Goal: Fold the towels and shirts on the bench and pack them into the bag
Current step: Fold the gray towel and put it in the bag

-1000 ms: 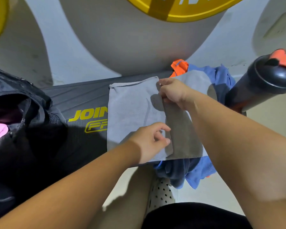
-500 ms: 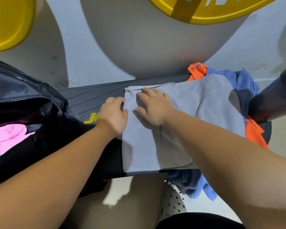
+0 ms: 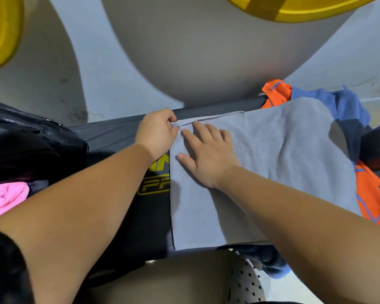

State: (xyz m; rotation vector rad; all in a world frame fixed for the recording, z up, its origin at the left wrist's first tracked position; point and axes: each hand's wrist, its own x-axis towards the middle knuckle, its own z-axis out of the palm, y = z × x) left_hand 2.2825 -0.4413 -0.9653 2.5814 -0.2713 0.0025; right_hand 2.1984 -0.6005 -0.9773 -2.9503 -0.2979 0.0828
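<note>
A dark bench crosses the view, with an open black bag at 9 o'clock. A grey towel lies across the bench at centre, its 3 o'clock side riding over a heap of blue and orange clothes. Your right hand presses it flat, fingers spread. Your left hand pinches its 11 o'clock corner. That lumpy heap could skew your next fold.

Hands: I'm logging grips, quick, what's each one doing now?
Left hand: closed, pinching the far corner of the grey towel.
Right hand: open, fingers flat on the grey towel.
</note>
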